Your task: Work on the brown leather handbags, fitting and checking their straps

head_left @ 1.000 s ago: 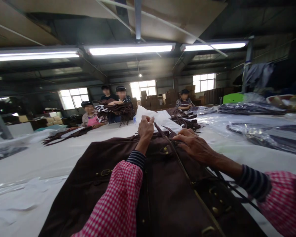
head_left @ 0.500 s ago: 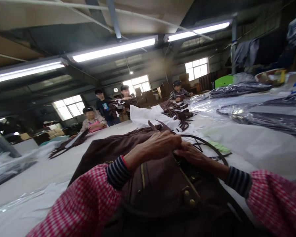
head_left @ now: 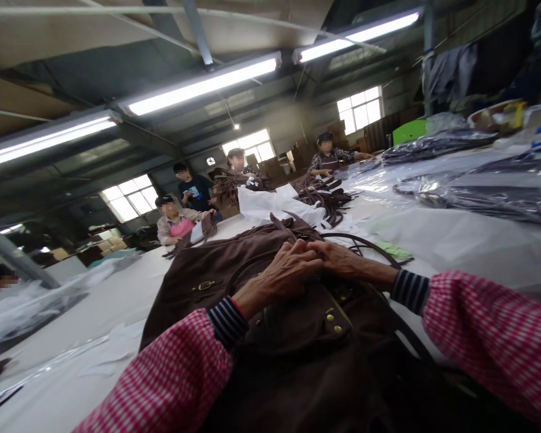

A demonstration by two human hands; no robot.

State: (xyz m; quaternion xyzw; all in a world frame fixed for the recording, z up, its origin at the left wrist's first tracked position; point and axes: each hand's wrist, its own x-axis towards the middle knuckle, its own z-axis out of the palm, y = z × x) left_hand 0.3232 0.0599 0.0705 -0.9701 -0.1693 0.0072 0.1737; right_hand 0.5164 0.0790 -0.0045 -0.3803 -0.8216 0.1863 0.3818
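While the brown bag [head_left: 297, 367] lies short of the desk's [head_left: 85, 325] far edge, left hand [head_left: 286, 270] and right hand [head_left: 342, 261] meet over it, fingers curled, each grip's hold hidden from me.

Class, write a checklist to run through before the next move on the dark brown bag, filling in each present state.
1. Left grip at the bag: ok, over its upper middle.
2. Right grip alongside the left: ok, close together.
3. What they hold identified: cannot tell, hidden from view.
4. Brass zip fully visible: not ok, its upper part is covered.
5. Co-workers away from the bag: ok, across the table.
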